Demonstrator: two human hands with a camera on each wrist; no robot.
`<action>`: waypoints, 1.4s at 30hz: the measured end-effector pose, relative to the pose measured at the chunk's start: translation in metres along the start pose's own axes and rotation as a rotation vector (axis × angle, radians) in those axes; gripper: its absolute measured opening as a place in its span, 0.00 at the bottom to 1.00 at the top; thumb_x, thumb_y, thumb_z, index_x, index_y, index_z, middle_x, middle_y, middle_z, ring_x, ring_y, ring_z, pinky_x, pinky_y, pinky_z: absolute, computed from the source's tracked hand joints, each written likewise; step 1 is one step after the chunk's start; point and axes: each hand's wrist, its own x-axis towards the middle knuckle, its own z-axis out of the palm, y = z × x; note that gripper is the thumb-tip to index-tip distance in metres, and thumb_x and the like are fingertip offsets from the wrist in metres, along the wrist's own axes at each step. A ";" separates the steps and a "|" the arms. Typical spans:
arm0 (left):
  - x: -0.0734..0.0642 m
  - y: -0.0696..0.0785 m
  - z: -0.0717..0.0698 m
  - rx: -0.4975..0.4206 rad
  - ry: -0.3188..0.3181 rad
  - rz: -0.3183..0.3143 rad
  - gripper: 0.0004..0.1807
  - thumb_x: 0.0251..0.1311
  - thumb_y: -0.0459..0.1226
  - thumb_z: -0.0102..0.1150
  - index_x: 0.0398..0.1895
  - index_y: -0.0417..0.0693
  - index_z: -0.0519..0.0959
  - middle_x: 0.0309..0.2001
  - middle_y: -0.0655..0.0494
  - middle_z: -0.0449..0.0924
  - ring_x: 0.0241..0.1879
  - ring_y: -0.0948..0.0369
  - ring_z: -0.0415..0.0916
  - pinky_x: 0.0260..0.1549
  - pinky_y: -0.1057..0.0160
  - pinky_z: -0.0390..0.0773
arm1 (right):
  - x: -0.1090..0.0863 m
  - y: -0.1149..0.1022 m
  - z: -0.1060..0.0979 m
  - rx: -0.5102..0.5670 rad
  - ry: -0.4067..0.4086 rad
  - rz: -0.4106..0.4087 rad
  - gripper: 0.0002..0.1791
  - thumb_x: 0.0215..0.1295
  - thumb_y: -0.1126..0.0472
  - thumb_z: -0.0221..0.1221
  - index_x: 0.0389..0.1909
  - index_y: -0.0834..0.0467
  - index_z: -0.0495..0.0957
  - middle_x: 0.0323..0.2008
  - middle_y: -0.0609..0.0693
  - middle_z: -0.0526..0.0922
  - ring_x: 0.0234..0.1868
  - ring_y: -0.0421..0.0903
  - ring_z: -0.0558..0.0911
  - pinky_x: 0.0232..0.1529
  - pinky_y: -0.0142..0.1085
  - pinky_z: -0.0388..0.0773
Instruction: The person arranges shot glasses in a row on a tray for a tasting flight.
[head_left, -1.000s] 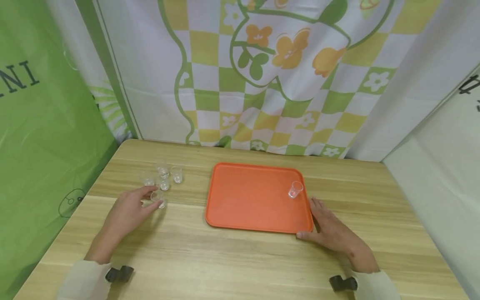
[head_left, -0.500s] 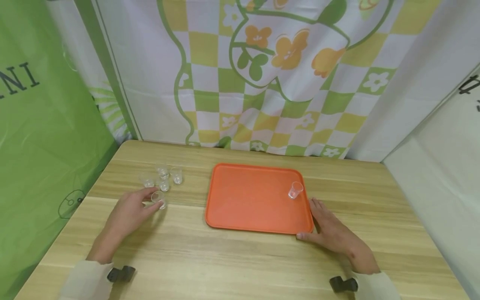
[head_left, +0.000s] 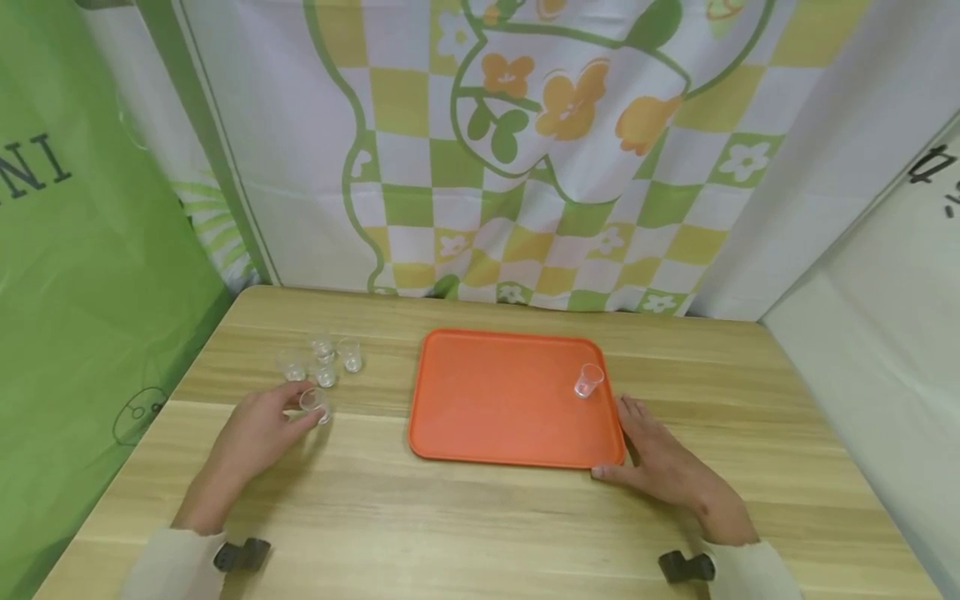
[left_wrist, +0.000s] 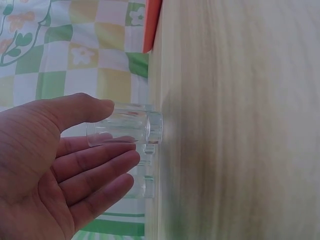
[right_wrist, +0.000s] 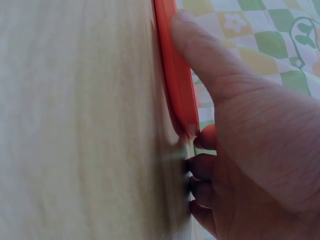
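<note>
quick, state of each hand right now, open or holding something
Left hand: holding a clear cup between thumb and fingers.
Right hand: open, touching the orange tray at its corner.

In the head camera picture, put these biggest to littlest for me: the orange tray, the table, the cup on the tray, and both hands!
1. Table
2. Orange tray
3. Left hand and right hand: they look about alike, so unranked
4. Clear cup
</note>
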 end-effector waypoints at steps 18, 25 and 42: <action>0.006 0.015 0.005 -0.013 0.031 0.041 0.21 0.66 0.42 0.68 0.54 0.36 0.81 0.47 0.37 0.86 0.41 0.41 0.85 0.43 0.39 0.83 | -0.003 -0.001 0.000 0.000 -0.016 0.026 0.64 0.63 0.34 0.66 0.81 0.67 0.42 0.79 0.73 0.42 0.77 0.73 0.45 0.70 0.71 0.49; 0.018 0.025 0.009 -0.045 0.026 0.046 0.22 0.66 0.43 0.68 0.55 0.36 0.81 0.46 0.40 0.86 0.40 0.44 0.86 0.44 0.41 0.83 | -0.002 -0.004 0.000 -0.009 -0.015 0.022 0.64 0.64 0.34 0.66 0.81 0.68 0.42 0.78 0.73 0.43 0.77 0.73 0.45 0.70 0.71 0.49; 0.050 0.064 0.032 -0.170 0.018 0.160 0.20 0.64 0.40 0.71 0.54 0.36 0.82 0.43 0.49 0.86 0.45 0.51 0.85 0.42 0.50 0.85 | -0.001 -0.001 0.000 -0.011 -0.030 0.037 0.63 0.65 0.34 0.65 0.81 0.68 0.41 0.79 0.71 0.40 0.78 0.70 0.43 0.72 0.69 0.45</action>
